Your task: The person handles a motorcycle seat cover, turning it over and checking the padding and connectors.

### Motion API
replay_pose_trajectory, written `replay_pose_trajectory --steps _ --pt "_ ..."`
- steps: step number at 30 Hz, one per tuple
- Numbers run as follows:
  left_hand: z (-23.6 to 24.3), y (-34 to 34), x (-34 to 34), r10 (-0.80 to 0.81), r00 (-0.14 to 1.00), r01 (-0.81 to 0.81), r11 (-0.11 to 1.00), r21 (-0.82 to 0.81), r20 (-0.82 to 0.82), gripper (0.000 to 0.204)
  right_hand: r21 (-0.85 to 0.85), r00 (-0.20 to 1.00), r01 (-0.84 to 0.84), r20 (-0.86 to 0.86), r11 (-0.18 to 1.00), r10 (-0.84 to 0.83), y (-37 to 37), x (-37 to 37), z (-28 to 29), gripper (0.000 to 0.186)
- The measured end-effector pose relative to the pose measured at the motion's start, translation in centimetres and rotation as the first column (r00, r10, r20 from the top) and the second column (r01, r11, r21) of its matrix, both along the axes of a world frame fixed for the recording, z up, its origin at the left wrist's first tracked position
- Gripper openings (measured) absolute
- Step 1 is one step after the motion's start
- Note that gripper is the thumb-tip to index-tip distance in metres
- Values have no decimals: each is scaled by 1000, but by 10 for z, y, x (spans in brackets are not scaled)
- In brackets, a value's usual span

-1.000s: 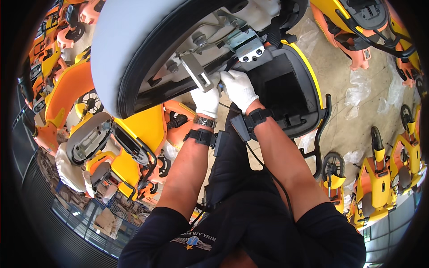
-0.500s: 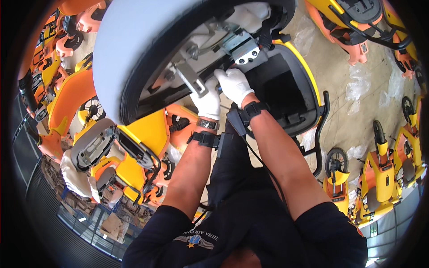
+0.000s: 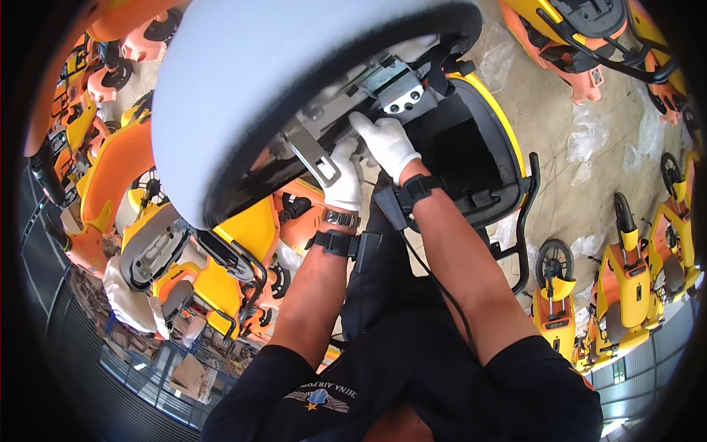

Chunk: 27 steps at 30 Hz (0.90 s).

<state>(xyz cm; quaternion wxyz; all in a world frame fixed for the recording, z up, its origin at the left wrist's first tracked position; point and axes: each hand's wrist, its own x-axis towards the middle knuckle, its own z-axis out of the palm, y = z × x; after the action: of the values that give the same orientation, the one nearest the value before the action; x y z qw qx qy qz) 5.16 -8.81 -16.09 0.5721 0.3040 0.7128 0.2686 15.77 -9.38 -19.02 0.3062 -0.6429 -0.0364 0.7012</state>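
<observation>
A big light grey scooter seat (image 3: 243,81) is tipped up in front of me, its black-rimmed underside partly facing me. On that underside are a slotted metal latch loop (image 3: 313,157) and a silver hinge bracket (image 3: 398,88) with dark round holes. My left hand (image 3: 342,180), in a white glove, is closed just behind the latch loop at the seat's lower edge. Beside it my right hand (image 3: 387,144), also gloved, is bent with its fingertips against the underside just below the hinge bracket. Whatever small part the fingers hold is hidden.
Right of my hands lies the open black storage bin (image 3: 471,155) of a yellow scooter, with a black side rail (image 3: 526,221). Yellow and orange scooters (image 3: 236,221) crowd the left; more scooters (image 3: 630,291) stand at the right. Clear plastic wrap (image 3: 589,140) litters the floor.
The seat has tipped slightly, so less of its underside shows and its lower edge sits lower. Both hands remain at the underside, the left a little lower.
</observation>
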Motion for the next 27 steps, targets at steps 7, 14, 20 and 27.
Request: replay_pose_trajectory --steps 7,14,20,27 --pt "-7 3 11 4 1000 -3 994 -108 15 23 79 897 -254 391 964 204 -8 -8 -29 54" --pt "-48 3 2 -103 967 63 983 -174 -234 33 45 873 -312 409 949 267 -8 -8 -24 54" --pt "-20 1 8 -57 998 56 998 -27 -27 25 129 917 -284 326 950 230 -10 -4 -9 52" --pt "-42 2 1 298 946 -255 928 -274 129 17 208 911 -250 382 946 157 -11 -1 -20 45"
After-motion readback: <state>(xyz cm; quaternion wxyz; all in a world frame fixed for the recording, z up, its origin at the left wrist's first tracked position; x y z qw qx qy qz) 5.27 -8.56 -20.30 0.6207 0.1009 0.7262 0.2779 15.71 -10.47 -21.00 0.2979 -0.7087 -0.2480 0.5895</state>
